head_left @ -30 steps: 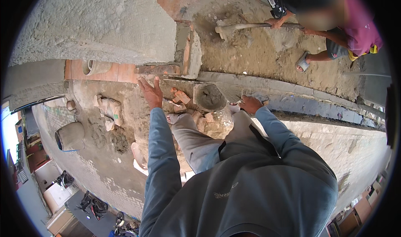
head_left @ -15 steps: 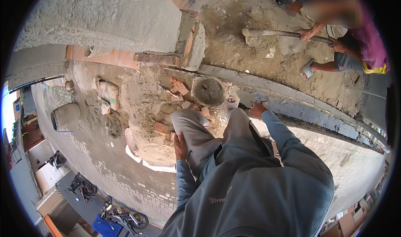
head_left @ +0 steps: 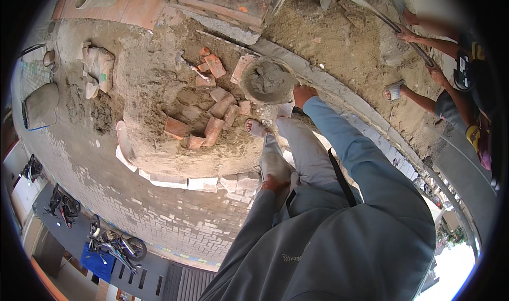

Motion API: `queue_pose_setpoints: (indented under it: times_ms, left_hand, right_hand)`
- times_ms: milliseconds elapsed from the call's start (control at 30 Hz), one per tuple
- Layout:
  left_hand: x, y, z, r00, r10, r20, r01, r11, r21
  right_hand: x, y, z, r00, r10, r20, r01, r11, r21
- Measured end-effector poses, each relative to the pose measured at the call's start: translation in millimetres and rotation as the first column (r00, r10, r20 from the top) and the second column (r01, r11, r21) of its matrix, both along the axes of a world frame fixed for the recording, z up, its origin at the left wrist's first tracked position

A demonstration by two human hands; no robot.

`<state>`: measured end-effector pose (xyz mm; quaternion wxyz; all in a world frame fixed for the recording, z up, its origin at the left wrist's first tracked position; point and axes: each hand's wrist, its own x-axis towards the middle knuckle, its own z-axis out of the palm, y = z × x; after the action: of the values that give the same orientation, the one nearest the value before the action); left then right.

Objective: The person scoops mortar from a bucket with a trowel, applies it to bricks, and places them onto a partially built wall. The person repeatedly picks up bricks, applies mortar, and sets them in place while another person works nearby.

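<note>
A round bucket (head_left: pixel 255 95) of wet grey mortar stands in front of me, beside the low kerb. My right hand (head_left: pixel 305 95) is at its right rim, fingers curled closed; whatever is inside the fist is hidden. My left hand (head_left: pixel 273 183) lies on my left leg, with nothing visible in it and part of its fingers out of sight. Around the bucket's left side are several loose red bricks (head_left: pixel 213 130), some broken. A hammer-like tool (head_left: pixel 186 60) lies by the brick pieces. My sandalled foot (head_left: pixel 256 127) is just below the bucket.
Beyond the concrete kerb (head_left: pixel 318 83), a co-worker's hands (head_left: pixel 424 52) hold a long-handled hoe (head_left: pixel 366 7) over sandy soil. A crumpled cement sack (head_left: pixel 98 68) and a large tub (head_left: pixel 41 106) are at left. Motorcycles (head_left: pixel 116 245) stand across the paved street.
My right hand has moved from above the kerb to the bucket's rim. My view has shifted, showing more bricks and street. The co-worker's hoe has moved farther away.
</note>
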<state>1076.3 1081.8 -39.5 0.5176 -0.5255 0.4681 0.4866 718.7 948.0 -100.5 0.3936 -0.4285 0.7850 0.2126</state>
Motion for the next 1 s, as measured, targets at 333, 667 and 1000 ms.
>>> queue_pose_setpoints:
  times_ms: [333, 667, 1000]
  left_hand:
    - [62, -19, -153, 0.795, 0.445, -0.412, -0.575, 0.770, -0.278]
    - [-93, -282, -288, 0.399, 0.571, -0.717, -0.802, 0.597, 0.030]
    - [-157, -288, -224, 0.605, 0.004, -0.796, -0.605, 0.652, -0.456]
  right_hand:
    - [87, 8, -94, 0.999, 0.047, 0.003, -0.047, 0.996, -0.075]
    - [96, -10, -134, 0.905, -0.424, 0.016, 0.422, 0.896, -0.139]
    - [110, 22, -137, -0.183, -0.682, 0.708, 0.969, -0.003, 0.248]
